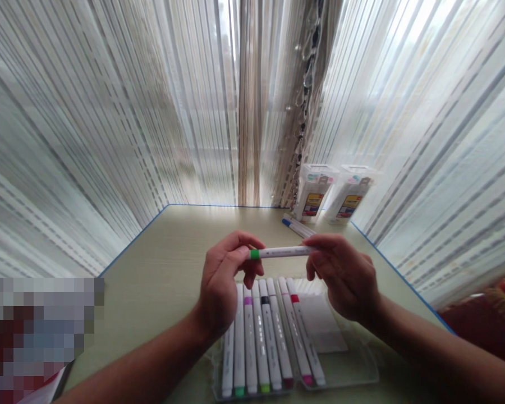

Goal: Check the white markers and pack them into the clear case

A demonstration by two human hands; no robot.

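Observation:
A white marker with a green band [280, 252] lies level in the air between my two hands. The fingers of my left hand [229, 275] pinch its green end. At the other end, the thumb and fingers of my right hand [347, 275] close round the white barrel. Below them rests a clear plastic case [357, 367], opened flat. Several white markers [263, 342] stand side by side in it, with purple, black, red, green and pink bands or tips. A pale paper insert [322, 322] sits in the case's right part.
Two clear plastic boxes [315, 193] with labels stand at the table's back right corner. In front of them lie loose markers, one blue-tipped [297, 225]. String curtains [193, 101] hang behind the pale green table [151, 252]. A blurred patch covers the lower left.

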